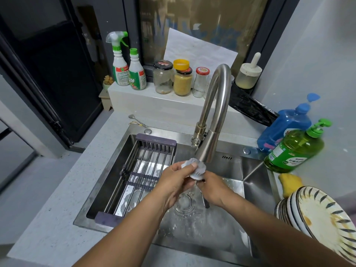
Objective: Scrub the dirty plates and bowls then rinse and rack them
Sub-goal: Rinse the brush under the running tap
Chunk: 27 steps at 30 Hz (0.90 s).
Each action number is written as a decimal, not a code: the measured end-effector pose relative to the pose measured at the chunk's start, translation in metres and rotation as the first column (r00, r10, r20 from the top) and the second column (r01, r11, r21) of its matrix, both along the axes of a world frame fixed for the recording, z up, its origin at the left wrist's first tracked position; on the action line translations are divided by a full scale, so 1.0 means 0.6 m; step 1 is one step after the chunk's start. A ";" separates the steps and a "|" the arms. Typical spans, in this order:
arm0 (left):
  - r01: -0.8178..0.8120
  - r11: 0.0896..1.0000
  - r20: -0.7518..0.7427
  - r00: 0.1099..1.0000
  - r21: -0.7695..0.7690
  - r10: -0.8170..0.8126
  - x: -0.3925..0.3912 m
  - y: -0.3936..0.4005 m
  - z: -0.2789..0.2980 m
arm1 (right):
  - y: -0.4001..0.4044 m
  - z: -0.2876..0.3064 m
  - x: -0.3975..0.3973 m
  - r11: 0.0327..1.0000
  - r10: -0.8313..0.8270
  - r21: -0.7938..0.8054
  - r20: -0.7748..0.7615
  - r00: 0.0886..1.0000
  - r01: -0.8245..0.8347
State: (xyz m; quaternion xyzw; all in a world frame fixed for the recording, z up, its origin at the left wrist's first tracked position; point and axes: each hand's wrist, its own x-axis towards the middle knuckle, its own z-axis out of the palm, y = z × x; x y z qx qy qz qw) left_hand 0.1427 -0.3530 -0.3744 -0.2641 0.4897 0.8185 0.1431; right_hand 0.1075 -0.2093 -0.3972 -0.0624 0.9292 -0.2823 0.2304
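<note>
Head view: both hands meet under the faucet [213,112] spout, above the sink [252,170] drain. The left hand [176,184] pinches a grey-white scrubbing pad [194,168] between thumb and fingers; the right hand [214,189] is curled round what looks like the pad's dark handle [204,199], which pokes out below the wrist. I judge this as the preparing step, wetting or wringing the scrubber before any dish is touched; whether water is running I cannot tell. The dirty plates [316,214] wait stacked on the counter at the right, top one smeared with brownish residue, a yellow sponge [290,183] just behind them. The drying rack [142,170] spans the left half of the sink and holds nothing. Next move likely calls for soap from the green pump bottle [294,149], about two thirds full of green liquid, then freeing one hand to fetch the top plate. On the ledge behind: a blue detergent jug [283,128], two spray cleaner bottles [127,64], and glass jars [181,78], one filled with yellowish grains, the others nearly empty
</note>
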 end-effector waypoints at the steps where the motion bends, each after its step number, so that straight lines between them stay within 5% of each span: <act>1: -0.005 1.000 0.001 1.000 -0.004 0.005 -0.003 -0.001 0.004 | -0.002 -0.001 -0.001 1.000 -0.008 -0.005 -0.005 1.000 0.008; 7: 0.008 0.997 0.014 1.000 -0.071 -0.007 -0.017 -0.010 0.019 | -0.018 0.005 -0.009 0.997 -0.069 -0.028 -0.038 0.997 0.068; 24: -0.209 0.968 0.030 0.978 0.137 0.207 -0.037 -0.123 0.072 | 0.049 -0.043 -0.023 0.998 0.023 -0.062 0.044 0.999 -0.020; 27: -0.286 0.945 0.093 0.957 0.160 0.274 -0.036 -0.150 0.048 | 0.058 -0.042 -0.025 0.968 -0.043 -0.242 0.070 0.997 0.059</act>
